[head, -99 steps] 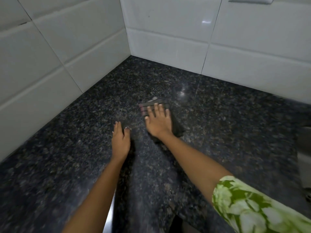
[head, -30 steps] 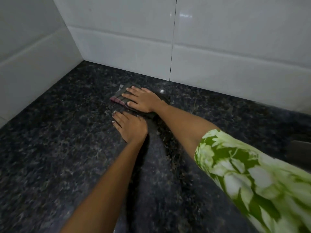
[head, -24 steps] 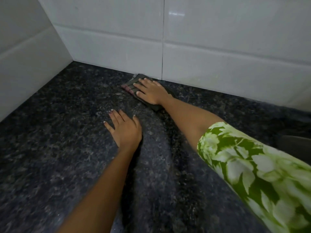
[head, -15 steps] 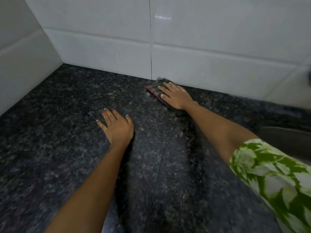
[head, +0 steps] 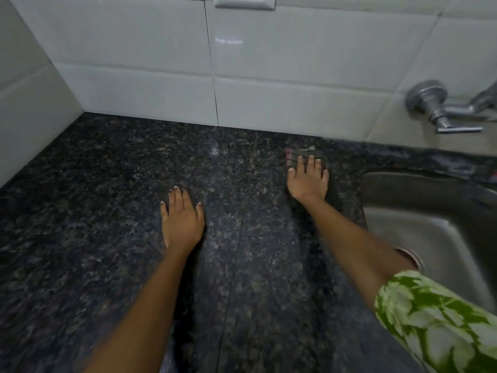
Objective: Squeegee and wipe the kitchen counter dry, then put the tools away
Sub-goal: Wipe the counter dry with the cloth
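Fingers [head: 311, 164] of right hand [head: 308, 181] straight, slightly spread, pressed flat on cloth [head: 297, 155]. Cloth under palm and fingers, far edge showing just past fingertips, flat on counter [head: 107, 211], just left of sink [head: 430, 224], near the wall tiles [head: 269, 103]. Left hand [head: 181, 219] flat on bare counter, fingers close together, thumb apart, well left of sink. Tap [head: 441, 109] on wall above sink.

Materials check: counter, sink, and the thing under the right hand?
Counter: looks like polished dark granite, speckled, with a glossy light reflection.
Sink: likely brushed stainless steel, grey with a dull metallic sheen.
Cloth under the right hand: seems woven fabric, dark with pinkish stripes at one edge; too blurred to say more.
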